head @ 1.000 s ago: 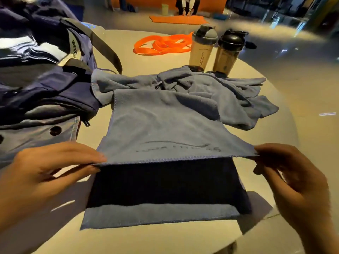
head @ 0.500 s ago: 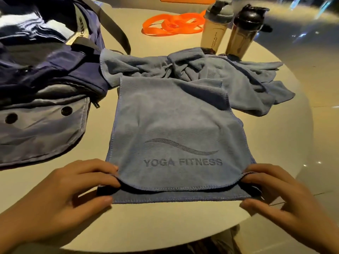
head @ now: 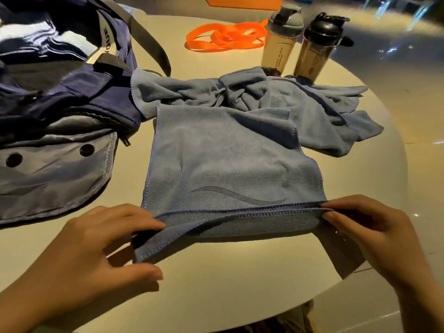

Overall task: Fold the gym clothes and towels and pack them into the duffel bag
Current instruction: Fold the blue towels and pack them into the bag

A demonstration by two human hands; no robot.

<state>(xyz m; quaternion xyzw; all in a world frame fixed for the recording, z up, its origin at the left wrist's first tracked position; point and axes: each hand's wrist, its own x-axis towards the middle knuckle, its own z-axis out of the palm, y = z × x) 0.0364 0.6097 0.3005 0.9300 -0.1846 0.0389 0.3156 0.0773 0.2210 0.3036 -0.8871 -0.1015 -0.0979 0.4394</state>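
Item: blue towel (head: 230, 164), laid flat on the round table (head: 216, 284) and taken here as the landmark; its far end is still bunched in a heap, its near end doubled over so that two stitched hems run almost together. Left of the towel, the navy duffel bag (head: 60, 104) is set with its flap open and its grey lining shown, the towel's far corner just touching it. Beyond the towel, two shaker bottles (head: 302, 44) are stood upright at the edge of the bunched cloth, with an orange band (head: 225, 39) coiled behind them. At the towel's near left corner, the upper layer is pinched by the left hand (head: 96, 255), fingers curled onto the hem; at the near right corner, both layers are gripped by the right hand (head: 370, 231). Step judged in hand: a fold of the near end (nothing is seen packed from this angle). Risks noted: the left-side hems are not aligned, so a skewed fold may be set; the bunched far end may be dragged, and the bottles, being so close, may be tipped by it.
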